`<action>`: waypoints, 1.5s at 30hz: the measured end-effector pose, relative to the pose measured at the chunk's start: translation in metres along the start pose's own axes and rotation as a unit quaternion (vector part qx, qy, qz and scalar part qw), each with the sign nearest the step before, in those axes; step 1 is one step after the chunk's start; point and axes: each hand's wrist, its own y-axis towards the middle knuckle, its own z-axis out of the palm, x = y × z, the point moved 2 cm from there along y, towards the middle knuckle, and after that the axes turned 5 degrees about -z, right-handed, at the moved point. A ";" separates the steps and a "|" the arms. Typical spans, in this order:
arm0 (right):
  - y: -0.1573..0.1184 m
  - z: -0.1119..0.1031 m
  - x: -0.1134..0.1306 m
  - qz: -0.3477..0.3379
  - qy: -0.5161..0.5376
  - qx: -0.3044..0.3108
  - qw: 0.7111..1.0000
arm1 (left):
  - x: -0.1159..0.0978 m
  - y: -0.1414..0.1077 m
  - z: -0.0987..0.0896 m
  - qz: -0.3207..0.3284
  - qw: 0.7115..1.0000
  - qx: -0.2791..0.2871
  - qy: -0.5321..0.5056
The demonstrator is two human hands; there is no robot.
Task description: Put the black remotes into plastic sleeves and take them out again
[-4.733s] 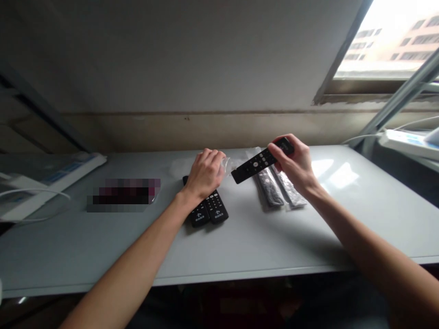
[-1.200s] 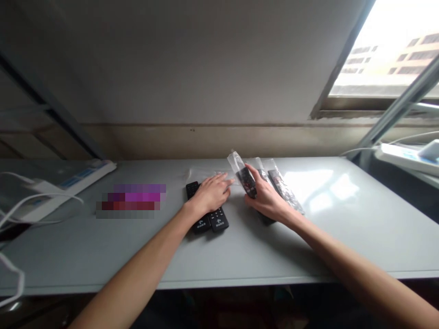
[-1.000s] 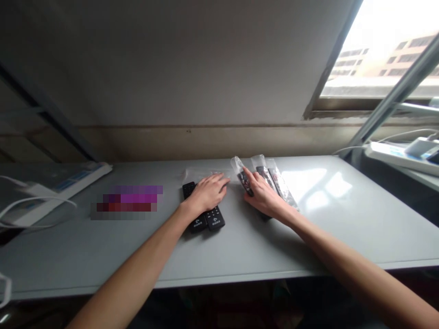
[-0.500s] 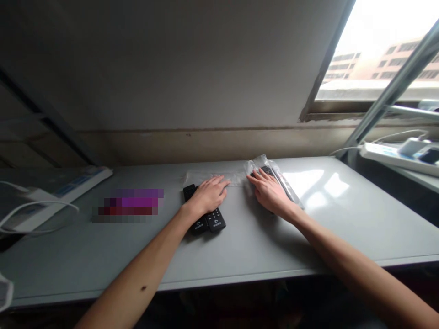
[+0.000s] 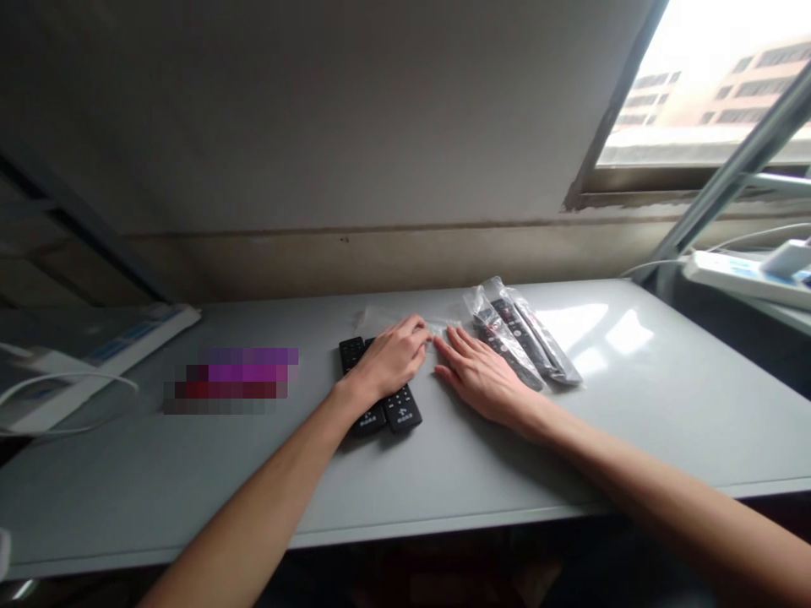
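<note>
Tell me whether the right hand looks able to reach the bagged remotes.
Probably yes: the right hand lies open right beside the bagged remotes, with nothing visible standing between them.

Both bare forearms reach over the front edge of the worktop point(image 5: 545, 473) and slant inward. The left hand point(image 5: 396, 355) is palm down near the middle, knuckles raised, fingers bent and close together, pointing toward the back edge and slightly right. The right hand point(image 5: 481, 376) lies flatter and open, palm down, thumb apart, fingers angled toward the back-left corner. The fingertips nearly meet; contact is unclear.
</note>
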 end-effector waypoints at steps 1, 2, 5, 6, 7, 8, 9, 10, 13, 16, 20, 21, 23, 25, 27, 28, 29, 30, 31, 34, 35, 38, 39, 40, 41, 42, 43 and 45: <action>0.000 0.000 -0.002 -0.004 -0.002 0.001 1.000 | -0.001 0.001 -0.001 0.003 1.000 -0.012 0.007; 0.000 -0.001 -0.003 -0.009 -0.001 0.001 1.000 | -0.001 0.001 -0.002 0.006 1.000 -0.023 0.014; 0.000 -0.006 -0.006 -0.014 0.012 -0.013 1.000 | -0.003 0.002 -0.007 0.009 0.998 -0.060 0.026; 0.000 -0.009 -0.006 -0.011 0.018 -0.026 0.999 | -0.003 0.002 -0.008 0.005 0.997 -0.072 0.025; 0.001 -0.011 -0.006 -0.006 0.024 -0.043 0.999 | -0.003 0.001 -0.010 -0.002 0.996 -0.081 0.022; 0.001 -0.015 -0.005 0.001 0.030 -0.064 0.998 | -0.003 0.001 -0.011 -0.011 0.996 -0.089 0.015; 0.002 -0.018 -0.005 0.009 0.037 -0.087 0.996 | -0.002 0.000 -0.012 -0.022 0.995 -0.094 0.007; 0.002 -0.022 -0.004 0.016 0.046 -0.110 0.993 | -0.002 -0.001 -0.013 -0.032 0.995 -0.097 -0.002; 0.003 -0.032 -0.002 0.014 0.081 -0.187 0.979 | -0.001 -0.003 -0.013 -0.057 0.993 -0.099 -0.018; 0.002 -0.037 0.003 -0.011 0.130 -0.255 0.958 | -0.002 -0.004 -0.013 -0.072 0.990 -0.111 -0.048; -0.001 -0.034 0.006 -0.011 0.211 -0.282 0.936 | -0.001 0.000 -0.015 -0.114 0.959 -0.124 -0.230; -0.001 -0.033 0.006 -0.006 0.229 -0.281 0.932 | 0.000 0.002 -0.015 -0.127 0.933 -0.120 -0.315; -0.001 -0.029 0.007 -0.004 0.258 -0.271 0.927 | 0.003 0.005 -0.012 -0.140 0.852 -0.118 -0.490; -0.001 -0.025 0.008 -0.015 0.277 -0.248 0.928 | 0.006 0.008 -0.009 -0.141 0.777 -0.137 -0.598; -0.001 -0.020 0.010 -0.026 0.283 -0.218 0.934 | 0.009 0.009 -0.007 -0.141 0.755 -0.175 -0.616; -0.001 -0.018 0.011 -0.028 0.283 -0.201 0.937 | 0.010 0.009 -0.007 -0.142 0.762 -0.198 -0.600; -0.002 -0.016 0.012 -0.028 0.283 -0.185 0.941 | 0.012 0.008 -0.007 -0.140 0.778 -0.222 -0.571; -0.002 -0.015 0.013 -0.026 0.283 -0.171 0.943 | 0.012 0.007 -0.010 -0.132 0.801 -0.247 -0.529; -0.003 -0.014 0.014 -0.024 0.283 -0.160 0.945 | 0.012 0.005 -0.013 -0.116 0.831 -0.270 -0.473; -0.004 -0.015 0.017 -0.010 0.293 -0.163 0.942 | 0.008 0.000 -0.026 -0.015 0.928 -0.282 -0.243; -0.003 -0.015 0.018 -0.005 0.301 -0.172 0.938 | 0.006 -0.001 -0.029 0.026 0.949 -0.266 -0.167; -0.002 -0.017 0.016 0.022 0.338 -0.200 0.919 | 0.006 -0.005 -0.035 0.115 0.970 -0.212 -0.019; -0.001 -0.018 0.015 0.034 0.356 -0.207 0.911 | 0.008 -0.006 -0.036 0.130 0.970 -0.203 0.004; -0.001 -0.019 0.014 0.044 0.379 -0.210 0.900 | 0.010 -0.006 -0.037 0.141 0.970 -0.197 0.021; 0.000 -0.020 0.013 0.050 0.408 -0.207 0.888 | 0.013 -0.007 -0.038 0.149 0.969 -0.193 0.034; 0.000 -0.021 0.013 0.050 0.442 -0.195 0.874 | 0.015 -0.007 -0.039 0.153 0.968 -0.195 0.044; 0.001 -0.023 0.014 0.044 0.479 -0.177 0.858 | 0.017 -0.008 -0.041 0.156 0.965 -0.204 0.053; 0.000 -0.027 0.020 0.028 0.545 -0.137 0.826 | 0.019 -0.010 -0.047 0.163 0.956 -0.235 0.066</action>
